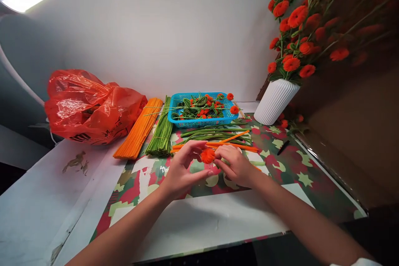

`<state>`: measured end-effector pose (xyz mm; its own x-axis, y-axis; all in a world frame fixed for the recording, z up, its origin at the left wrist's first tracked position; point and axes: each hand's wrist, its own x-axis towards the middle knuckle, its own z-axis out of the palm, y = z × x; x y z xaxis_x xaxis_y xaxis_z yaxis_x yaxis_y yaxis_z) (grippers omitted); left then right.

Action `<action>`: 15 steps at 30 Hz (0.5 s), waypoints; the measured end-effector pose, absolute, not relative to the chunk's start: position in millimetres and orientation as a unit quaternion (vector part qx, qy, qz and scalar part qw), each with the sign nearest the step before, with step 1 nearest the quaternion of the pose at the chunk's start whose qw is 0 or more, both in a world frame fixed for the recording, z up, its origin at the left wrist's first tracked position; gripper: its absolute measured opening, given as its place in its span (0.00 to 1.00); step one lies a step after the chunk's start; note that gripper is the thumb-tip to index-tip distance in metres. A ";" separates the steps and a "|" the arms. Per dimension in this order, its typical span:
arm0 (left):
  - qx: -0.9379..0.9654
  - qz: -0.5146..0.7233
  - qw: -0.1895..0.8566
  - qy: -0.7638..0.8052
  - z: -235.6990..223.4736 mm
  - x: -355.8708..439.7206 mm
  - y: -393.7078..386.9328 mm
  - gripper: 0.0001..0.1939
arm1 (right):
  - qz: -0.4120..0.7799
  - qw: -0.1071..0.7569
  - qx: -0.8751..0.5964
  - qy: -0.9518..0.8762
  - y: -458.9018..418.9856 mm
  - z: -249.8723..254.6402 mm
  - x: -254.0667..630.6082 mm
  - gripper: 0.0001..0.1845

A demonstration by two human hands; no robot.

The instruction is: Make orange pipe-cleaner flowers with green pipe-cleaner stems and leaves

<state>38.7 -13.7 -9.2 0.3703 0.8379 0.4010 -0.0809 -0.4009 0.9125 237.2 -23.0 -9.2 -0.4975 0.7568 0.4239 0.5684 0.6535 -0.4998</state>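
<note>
A small orange fuzzy pompom flower (207, 155) sits between my two hands over the patterned mat (289, 170). My left hand (182, 171) curls around its left side, fingertips pinching it. Pressed against its right side, my right hand (236, 165) has its fingers closed on the flower. Loose green and orange pipe cleaners (218, 137) lie just beyond my hands.
A blue basket (202, 122) of finished orange flowers on green stems stands behind. Bundles of orange (139, 131) and green pipe cleaners (161, 133) lie to its left, beside an orange plastic bag (90, 106). A white ribbed vase (274, 102) of orange flowers stands at the right.
</note>
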 end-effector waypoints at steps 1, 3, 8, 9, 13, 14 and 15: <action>0.675 0.484 0.475 0.289 -10.0 37.9 -13.0 0.26 | 0.142 0.314 -0.395 -0.852 -23.9 -10.1 236.2 0.08; 0.667 0.483 0.485 0.295 -10.9 37.0 -12.6 0.23 | 0.130 0.315 -0.396 -0.852 -24.8 -12.3 234.7 0.08; 0.669 0.504 0.486 0.250 -9.3 38.3 -15.9 0.21 | 0.118 0.338 -0.384 -0.851 -24.0 -17.3 233.3 0.09; 0.667 0.507 0.488 0.247 -9.0 38.5 -16.1 0.21 | 0.122 0.343 -0.383 -0.849 -24.3 -17.3 233.2 0.09; 0.600 0.508 0.542 0.296 -12.3 37.5 -11.2 0.18 | 0.212 0.352 -0.401 -0.818 -29.3 -11.3 232.2 0.10; 0.575 0.496 0.568 0.319 -14.4 37.3 -8.9 0.16 | 0.260 0.347 -0.403 -0.806 -30.9 -9.0 231.7 0.11; 0.550 0.477 0.596 0.339 -16.8 37.4 -6.6 0.15 | 0.311 0.339 -0.400 -0.793 -32.3 -6.8 231.2 0.13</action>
